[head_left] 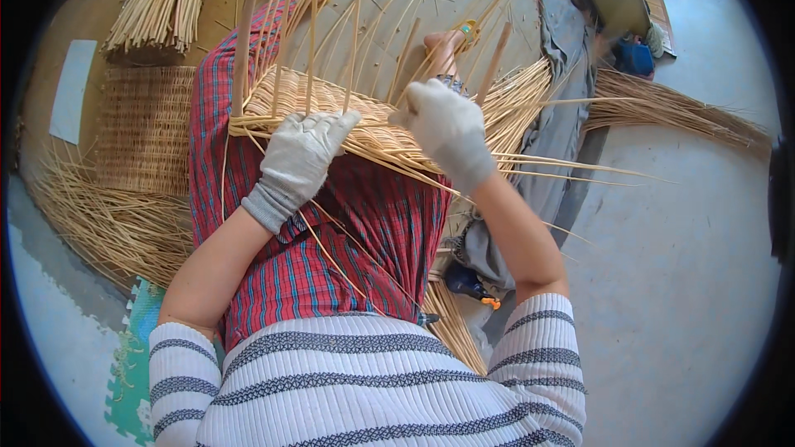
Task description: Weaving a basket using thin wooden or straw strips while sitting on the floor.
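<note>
A half-woven wicker basket (373, 112) of pale cane rests on my lap, over a red plaid cloth (364, 232). Tall upright stakes (313, 25) rise from its rim. My left hand (300, 157), in a grey work glove, presses on the near woven edge and grips the thin cane strands there. My right hand (447, 128), also gloved, pinches cane strands at the rim a little to the right. Long loose strands (571, 167) trail off to the right from under that hand.
A tied bundle of cane rods (166, 4) lies at the back left beside a flat woven panel (145, 128). Loose cane (108, 223) heaps on the left and a sheaf (687, 112) on the right. Grey cloth (563, 124) and a blue-handled tool (468, 284) lie on the concrete floor.
</note>
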The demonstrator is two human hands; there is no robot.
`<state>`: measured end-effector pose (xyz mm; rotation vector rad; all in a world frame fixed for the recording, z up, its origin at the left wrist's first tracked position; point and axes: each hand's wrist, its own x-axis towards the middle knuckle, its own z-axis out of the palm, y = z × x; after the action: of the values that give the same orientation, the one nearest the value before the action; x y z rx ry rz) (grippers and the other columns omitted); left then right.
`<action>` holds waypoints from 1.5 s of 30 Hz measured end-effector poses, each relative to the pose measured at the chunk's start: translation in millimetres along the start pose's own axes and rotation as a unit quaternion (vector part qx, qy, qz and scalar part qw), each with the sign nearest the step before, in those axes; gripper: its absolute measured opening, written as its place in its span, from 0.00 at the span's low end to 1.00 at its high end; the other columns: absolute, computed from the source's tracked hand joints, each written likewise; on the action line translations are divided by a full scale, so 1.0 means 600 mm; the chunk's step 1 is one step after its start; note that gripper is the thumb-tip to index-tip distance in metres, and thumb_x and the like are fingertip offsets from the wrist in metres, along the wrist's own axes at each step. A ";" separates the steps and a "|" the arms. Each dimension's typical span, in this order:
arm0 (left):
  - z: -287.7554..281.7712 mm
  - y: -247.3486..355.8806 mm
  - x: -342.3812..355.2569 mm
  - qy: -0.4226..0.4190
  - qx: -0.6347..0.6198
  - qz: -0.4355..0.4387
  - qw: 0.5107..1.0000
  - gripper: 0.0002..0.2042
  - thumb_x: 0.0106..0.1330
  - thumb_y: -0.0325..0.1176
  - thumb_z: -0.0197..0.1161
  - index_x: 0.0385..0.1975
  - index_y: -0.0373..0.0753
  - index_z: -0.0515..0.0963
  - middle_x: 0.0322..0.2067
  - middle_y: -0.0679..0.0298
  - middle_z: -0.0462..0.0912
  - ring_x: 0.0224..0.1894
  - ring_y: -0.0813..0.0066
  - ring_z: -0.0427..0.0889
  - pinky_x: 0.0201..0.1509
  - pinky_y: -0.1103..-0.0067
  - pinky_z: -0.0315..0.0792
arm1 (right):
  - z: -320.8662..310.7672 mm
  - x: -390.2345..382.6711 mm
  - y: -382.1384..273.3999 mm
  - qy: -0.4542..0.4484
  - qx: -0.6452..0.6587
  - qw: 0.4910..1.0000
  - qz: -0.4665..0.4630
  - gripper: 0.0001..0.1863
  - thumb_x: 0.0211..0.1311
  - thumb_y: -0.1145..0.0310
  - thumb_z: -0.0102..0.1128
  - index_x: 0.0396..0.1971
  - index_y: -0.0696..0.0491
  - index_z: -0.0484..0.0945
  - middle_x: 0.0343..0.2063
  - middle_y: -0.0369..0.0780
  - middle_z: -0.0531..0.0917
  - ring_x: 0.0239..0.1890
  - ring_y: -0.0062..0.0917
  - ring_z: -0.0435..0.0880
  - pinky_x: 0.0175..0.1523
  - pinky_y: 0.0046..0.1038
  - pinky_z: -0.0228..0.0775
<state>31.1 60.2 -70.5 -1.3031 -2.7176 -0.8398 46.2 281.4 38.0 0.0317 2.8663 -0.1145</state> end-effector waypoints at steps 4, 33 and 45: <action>0.006 0.001 -0.003 0.035 -0.002 0.039 0.999 0.25 0.60 0.27 0.60 0.60 0.44 0.74 0.44 0.61 0.85 0.49 0.65 0.84 0.53 0.67 0.73 | 0.043 -0.103 -0.049 0.047 -0.022 0.998 0.022 0.14 0.62 0.57 0.67 0.30 0.52 0.77 0.31 0.41 0.81 0.28 0.40 0.86 0.30 0.41 0.77; -0.035 -0.014 0.051 -0.124 -0.128 -0.040 0.983 0.15 0.61 0.37 0.68 0.49 0.50 0.83 0.30 0.58 0.87 0.34 0.58 0.87 0.41 0.63 0.77 | -0.024 -0.012 0.069 0.299 0.350 0.878 0.131 0.18 0.69 0.58 0.60 0.57 0.44 0.77 0.29 0.49 0.86 0.34 0.44 0.87 0.41 0.41 0.79; 0.011 0.073 0.024 -0.004 0.116 0.029 0.993 0.20 0.62 0.32 0.60 0.56 0.44 0.77 0.45 0.63 0.75 0.53 0.63 0.78 0.65 0.62 0.70 | 0.008 0.183 -0.036 0.116 0.498 0.860 0.006 0.32 0.68 0.66 0.61 0.71 0.51 0.64 0.43 0.50 0.86 0.42 0.41 0.87 0.47 0.34 0.78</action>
<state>54.6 96.0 -52.6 -1.3283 -2.6699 -0.4955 -58.6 260.9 5.4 0.2743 2.6662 -1.6509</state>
